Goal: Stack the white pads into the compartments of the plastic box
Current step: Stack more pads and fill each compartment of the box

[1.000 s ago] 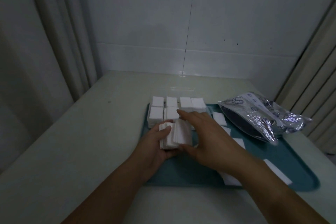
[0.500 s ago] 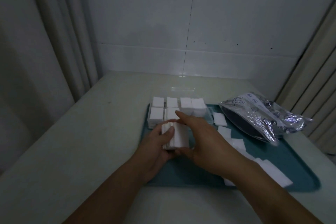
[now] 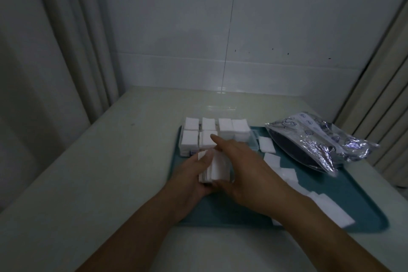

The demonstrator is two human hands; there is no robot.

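Starting at the left, I saw pale curtains [image 3: 66,51] hanging beside the white table [image 3: 110,172], with a tiled wall [image 3: 242,28] behind it. My left hand [image 3: 189,174] came in from below, its fingers curled round the near and left side of a stack of white pads [image 3: 215,168], thumb lying over the stack's top edge, so it was gripping that stack just above the teal tray [image 3: 331,201]. Beyond it, at the tray's far left corner, stood the clear plastic box [image 3: 254,139], its visible compartments already filled with pads [image 3: 225,127] in two rows; I could not tell whether any compartment near the front right was free, because my hands hid it. My right hand [image 3: 245,168] closed on the same stack from the right, thumb under its near edge and forefinger stretched out over the top towards the box, so both hands held the one stack between them. Further right, loose pads [image 3: 289,174] lay scattered on the tray in a ragged line running towards its near right corner. At the far right a crinkled silver foil bag [image 3: 320,139] rested on the tray's far edge, with more curtain [image 3: 386,95] behind it.
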